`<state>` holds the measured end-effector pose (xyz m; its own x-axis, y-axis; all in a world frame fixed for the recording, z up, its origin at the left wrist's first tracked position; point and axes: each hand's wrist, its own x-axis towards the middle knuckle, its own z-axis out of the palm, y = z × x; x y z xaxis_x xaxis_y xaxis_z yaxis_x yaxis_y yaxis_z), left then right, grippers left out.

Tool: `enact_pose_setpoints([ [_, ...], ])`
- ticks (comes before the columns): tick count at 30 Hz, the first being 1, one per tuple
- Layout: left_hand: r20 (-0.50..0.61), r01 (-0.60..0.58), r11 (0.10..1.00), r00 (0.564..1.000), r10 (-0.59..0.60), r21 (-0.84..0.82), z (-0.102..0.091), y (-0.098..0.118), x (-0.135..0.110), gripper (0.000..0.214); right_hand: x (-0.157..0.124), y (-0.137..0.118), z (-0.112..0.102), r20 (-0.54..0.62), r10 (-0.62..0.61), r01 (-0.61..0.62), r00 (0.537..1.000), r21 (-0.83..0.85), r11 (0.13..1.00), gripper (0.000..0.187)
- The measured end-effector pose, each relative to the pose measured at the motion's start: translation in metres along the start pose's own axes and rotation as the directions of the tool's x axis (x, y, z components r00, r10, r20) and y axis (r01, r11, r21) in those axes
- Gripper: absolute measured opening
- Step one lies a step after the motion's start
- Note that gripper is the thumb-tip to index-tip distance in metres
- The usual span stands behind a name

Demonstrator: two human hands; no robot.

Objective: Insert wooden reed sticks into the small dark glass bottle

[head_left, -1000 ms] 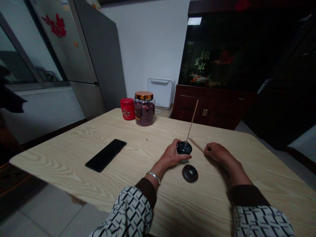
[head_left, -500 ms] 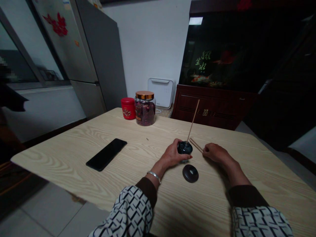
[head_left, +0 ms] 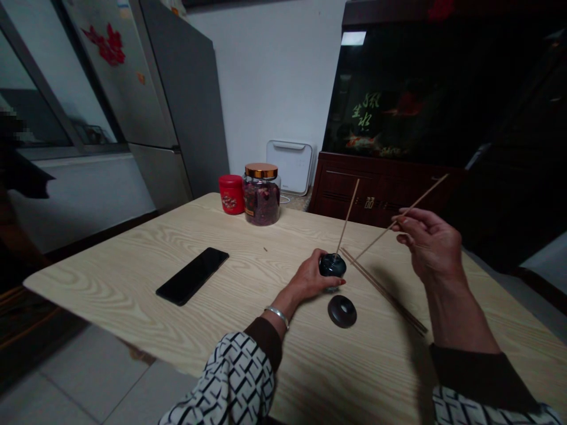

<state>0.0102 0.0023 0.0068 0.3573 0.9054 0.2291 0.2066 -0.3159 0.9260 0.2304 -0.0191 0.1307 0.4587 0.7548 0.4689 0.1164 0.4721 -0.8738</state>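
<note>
My left hand (head_left: 309,276) is closed round a small dark glass diffuser bottle (head_left: 333,265) standing on the table. One thin reed stick (head_left: 348,215) leans up out of its mouth. Above the table to the right, my right hand (head_left: 427,239) pinches another reed stick (head_left: 376,239) near its middle. That stick slants, its lower end close to the bottle's right side. Below the right hand, a few more sticks (head_left: 385,292) lie together on the wood. A dark round cap with a hole (head_left: 342,311) rests just in front of the bottle.
On the wood-grain table (head_left: 248,307) a black phone (head_left: 193,275) lies to the left. A red canister (head_left: 231,195) and a copper-lidded jar of dried flowers (head_left: 261,198) stand at the back. Behind are a white appliance (head_left: 290,166), a fridge (head_left: 186,100) and a fish tank (head_left: 398,88).
My right hand has risen from the table, lifting one reed stick off the others lying there. The left hand and the bottle have stayed in place.
</note>
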Motion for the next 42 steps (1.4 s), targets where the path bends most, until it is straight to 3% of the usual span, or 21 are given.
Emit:
enact_pose_setpoints([
  [5, -0.001, 0.003, 1.000, 1.000, -0.003, -0.008, 0.000, 0.001, 0.001, 0.069, -0.011, -0.003, 0.020, -0.046, -0.138, 0.141, 0.989, 0.067, 0.988, 0.021],
  [12, -0.004, -0.009, 1.000, 1.000, 0.009, -0.019, 0.001, -0.001, 0.001, 0.069, -0.022, 0.008, 0.033, 0.080, -0.176, 0.178, 0.981, -0.020, 0.984, 0.020],
  [17, -0.009, -0.045, 0.999, 0.999, 0.045, -0.022, 0.002, -0.004, 0.001, 0.069, -0.032, 0.023, 0.044, 0.231, -0.085, 0.108, 0.969, -0.086, 0.990, 0.024],
  [20, -0.009, -0.032, 0.999, 0.999, 0.032, -0.007, 0.002, -0.004, 0.001, 0.068, -0.035, 0.031, 0.047, 0.346, 0.023, 0.033, 0.938, -0.155, 0.987, 0.032],
  [24, -0.011, -0.021, 1.000, 1.000, 0.021, -0.012, 0.001, -0.001, 0.001, 0.070, -0.026, 0.037, 0.034, 0.426, 0.121, 0.017, 0.897, -0.308, 0.951, 0.033],
  [27, -0.003, -0.016, 1.000, 1.000, 0.016, -0.021, 0.000, 0.000, -0.001, 0.070, -0.009, 0.047, 0.008, 0.455, 0.172, 0.136, 0.874, -0.568, 0.812, 0.022],
  [31, -0.003, -0.014, 0.999, 1.000, 0.014, -0.037, 0.000, 0.000, -0.001, 0.069, 0.008, 0.076, -0.025, 0.472, 0.414, 0.320, 0.778, -0.865, 0.386, 0.009],
  [33, -0.001, -0.019, 0.999, 1.000, 0.019, -0.039, 0.000, 0.000, -0.001, 0.070, 0.009, 0.092, -0.034, 0.420, 0.511, 0.328, 0.750, -0.907, 0.264, 0.008],
  [36, 0.005, -0.024, 0.999, 1.000, 0.024, -0.036, 0.000, -0.001, 0.000, 0.070, 0.007, 0.109, -0.040, 0.382, 0.579, 0.301, 0.720, -0.924, 0.236, 0.014],
  [42, -0.003, -0.028, 0.999, 1.000, 0.028, -0.023, 0.001, -0.004, 0.001, 0.070, 0.006, 0.121, -0.044, 0.375, 0.606, 0.259, 0.701, -0.926, 0.273, 0.010],
])
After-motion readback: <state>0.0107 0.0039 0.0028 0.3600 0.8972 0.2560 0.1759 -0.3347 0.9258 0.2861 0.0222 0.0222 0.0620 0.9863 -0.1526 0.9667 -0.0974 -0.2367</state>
